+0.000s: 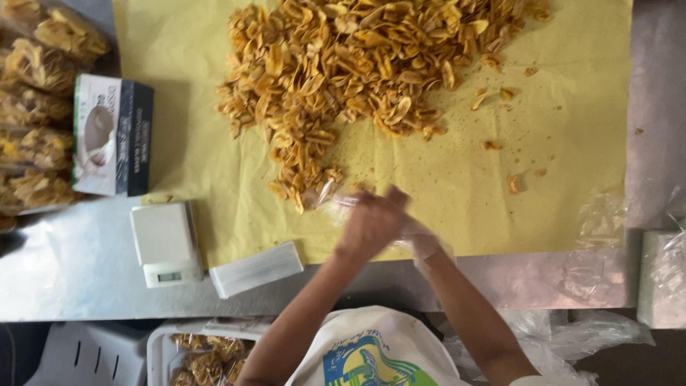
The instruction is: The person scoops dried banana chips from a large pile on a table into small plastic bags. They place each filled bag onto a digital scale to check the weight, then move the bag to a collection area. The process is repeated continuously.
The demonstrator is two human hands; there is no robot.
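Note:
A big heap of golden fried chips (357, 64) lies on yellow paper (572, 143) spread over a metal table. My two hands meet at the heap's near edge. My left hand (371, 225) is bare and lies over the right one, its fingers closed on a clear plastic bag (332, 204) that touches the nearest chips. My right hand (423, 243) wears a thin clear glove and is mostly hidden behind the left, so its grip does not show. A few loose chips (513, 182) lie scattered to the right.
Left of the paper stand a white kitchen scale (166, 243), a glove box (113, 136) and several filled chip bags (36, 107). A flat white stack (257, 268) lies by the table edge. Clear plastic bags (664, 279) sit at the right. A white crate (161, 343) of chip packs is below.

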